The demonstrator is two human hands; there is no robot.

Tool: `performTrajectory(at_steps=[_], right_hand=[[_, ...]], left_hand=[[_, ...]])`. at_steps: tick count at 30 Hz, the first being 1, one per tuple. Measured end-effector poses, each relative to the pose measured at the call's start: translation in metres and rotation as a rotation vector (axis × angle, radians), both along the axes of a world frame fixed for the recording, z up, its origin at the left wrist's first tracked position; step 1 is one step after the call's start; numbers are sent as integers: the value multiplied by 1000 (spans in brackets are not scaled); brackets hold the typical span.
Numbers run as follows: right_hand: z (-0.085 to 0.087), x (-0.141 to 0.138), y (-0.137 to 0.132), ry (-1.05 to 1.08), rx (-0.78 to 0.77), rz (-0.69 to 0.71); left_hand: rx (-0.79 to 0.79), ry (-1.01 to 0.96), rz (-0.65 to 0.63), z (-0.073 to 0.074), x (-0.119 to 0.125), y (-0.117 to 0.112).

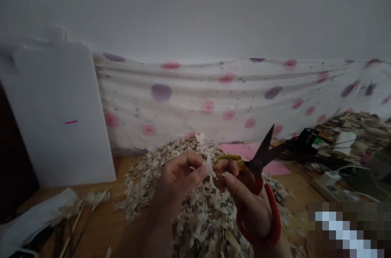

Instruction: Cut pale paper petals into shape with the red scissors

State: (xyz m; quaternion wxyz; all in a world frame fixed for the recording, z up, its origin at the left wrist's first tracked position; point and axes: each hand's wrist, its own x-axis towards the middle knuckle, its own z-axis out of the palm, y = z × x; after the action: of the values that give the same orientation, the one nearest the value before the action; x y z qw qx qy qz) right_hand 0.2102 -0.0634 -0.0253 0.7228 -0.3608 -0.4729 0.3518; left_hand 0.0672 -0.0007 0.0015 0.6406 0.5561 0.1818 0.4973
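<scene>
My left hand (183, 174) pinches a thin, whitish, petal-like piece (209, 166) between thumb and fingertips. Just to its right is my right hand (249, 197), with a pair of scissors (258, 164) hung on it. One scissor handle is red and loops around the hand; the other is yellowish and lies by the curled fingers. The dark blades are spread apart and point up and to the right, away from the pale piece. Whether the right fingertips also touch that piece I cannot tell. Below both hands spreads a large heap of pale, dry flakes (201, 225).
A white board (67, 119) leans at the left, beside a flower-patterned cloth (189, 87) along the wall. Pink paper (238, 150) lies behind the scissors. At the right are a power strip (332, 186) with cables and another flake heap (363, 127). A dried stem (73, 225) lies front left.
</scene>
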Motion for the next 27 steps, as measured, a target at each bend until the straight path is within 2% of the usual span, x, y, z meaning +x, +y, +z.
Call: performTrajectory(at_steps=[2,6,14,18,20,23,27], right_hand=[[0,1,0,-91,25,-36],[0,-3,-1,-195,8,-66],[0,-6,-1,-169,-25,-98],[1,-8,3,-156,-14,-184],[-6,-9,8,-125,36,-171],[-24,-8,15,-63,107,-104],[-42,-6,15,-284,53,-4]], left_hand=[[30,5,51,1,2,1],[-34,49,37,2,6,0],[-119,-9,80,3,14,-7],[-140,-83,122,-3,17,0],[-140,-147,140,-6,16,5],[-178,-252,130,-6,12,13],[-222,-356,180,-1,8,15]])
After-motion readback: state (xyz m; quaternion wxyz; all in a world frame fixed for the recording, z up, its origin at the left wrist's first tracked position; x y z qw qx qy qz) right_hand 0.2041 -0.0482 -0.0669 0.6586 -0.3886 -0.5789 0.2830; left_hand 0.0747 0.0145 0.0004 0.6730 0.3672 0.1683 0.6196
